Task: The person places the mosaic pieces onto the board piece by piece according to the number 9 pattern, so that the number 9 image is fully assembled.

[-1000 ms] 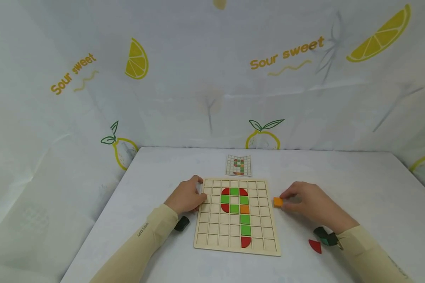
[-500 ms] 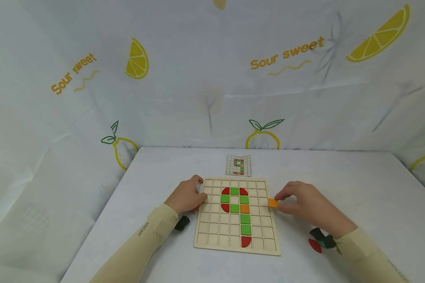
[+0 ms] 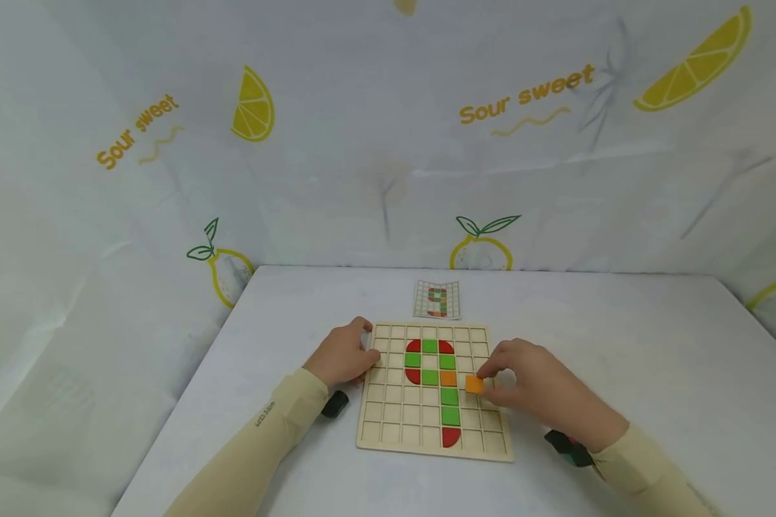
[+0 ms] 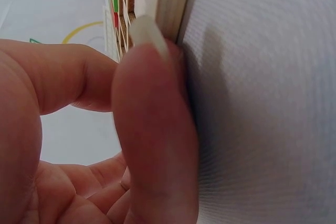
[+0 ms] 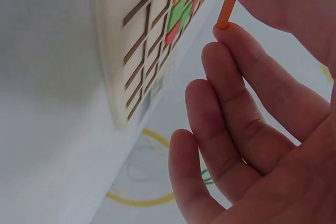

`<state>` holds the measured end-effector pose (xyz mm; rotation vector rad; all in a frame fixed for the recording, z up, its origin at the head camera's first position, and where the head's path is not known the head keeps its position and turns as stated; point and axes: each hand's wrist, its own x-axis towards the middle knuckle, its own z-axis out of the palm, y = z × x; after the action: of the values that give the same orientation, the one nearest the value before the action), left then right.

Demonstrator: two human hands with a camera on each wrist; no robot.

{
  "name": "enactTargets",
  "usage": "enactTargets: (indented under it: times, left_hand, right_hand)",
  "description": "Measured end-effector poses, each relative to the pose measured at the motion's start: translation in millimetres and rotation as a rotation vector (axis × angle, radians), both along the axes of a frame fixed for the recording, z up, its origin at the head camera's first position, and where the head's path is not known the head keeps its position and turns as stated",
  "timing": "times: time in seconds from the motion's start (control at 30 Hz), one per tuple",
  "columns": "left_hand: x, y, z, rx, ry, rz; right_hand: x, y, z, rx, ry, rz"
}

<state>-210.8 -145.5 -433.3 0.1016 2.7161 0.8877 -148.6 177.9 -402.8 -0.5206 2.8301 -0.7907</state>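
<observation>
A wooden grid board (image 3: 391, 413) lies on the table, with green square tiles (image 3: 450, 415), red quarter-round tiles (image 3: 451, 436) and one orange square tile (image 3: 448, 378) set in it as a figure 9. My left hand (image 3: 341, 355) holds the board's left edge, thumb at the rim, as the left wrist view also shows up close. Over the right part of the board, my right hand (image 3: 533, 377) pinches a second orange square tile (image 3: 474, 384) between thumb and index finger. In the right wrist view this tile (image 5: 227, 10) is seen edge-on, apart from the board.
Behind the board lies a small paper card (image 3: 436, 299) printed with a coloured 9 on a grid. A dark wrist-worn device (image 3: 569, 446) hangs under the right wrist, another (image 3: 335, 403) by the left. A white cloth with lemon prints (image 3: 481, 251) stands behind the table.
My right hand has carried the orange tile leftward from beside the board to over its right columns. The loose red piece is now mostly hidden by the right wrist. My left hand stays put.
</observation>
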Motion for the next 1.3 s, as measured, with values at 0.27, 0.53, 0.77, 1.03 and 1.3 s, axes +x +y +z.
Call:
enactTargets:
  times: [0.27, 0.53, 0.77, 1.03, 1.3]
  left_hand:
    - [-1.9, -3, -1.4, 0.009, 0.003, -0.009]
    - [-2.9, -3, -1.6, 0.008, 0.003, -0.009]
    - [-3.0, -3, -1.3, 0.016, -0.006, -0.012]
    - [-2.3, -2, 0.6, 0.005, -0.006, -0.004]
    - [-0.7, -1, 2.1, 0.005, -0.013, -0.001]
  right_hand:
    - [14.8, -27, 0.8, -0.01, 0.044, 0.064]
    - [22.9, -48, -6.4, -0.003, 0.087, 0.163]
    - [28.5, -59, -13.7, 0.004, 0.137, 0.217]
    - [31.8, -61, -14.7, 0.006, 0.123, 0.238]
    - [32.5, -62, -17.9, 0.046, 0.111, 0.232]
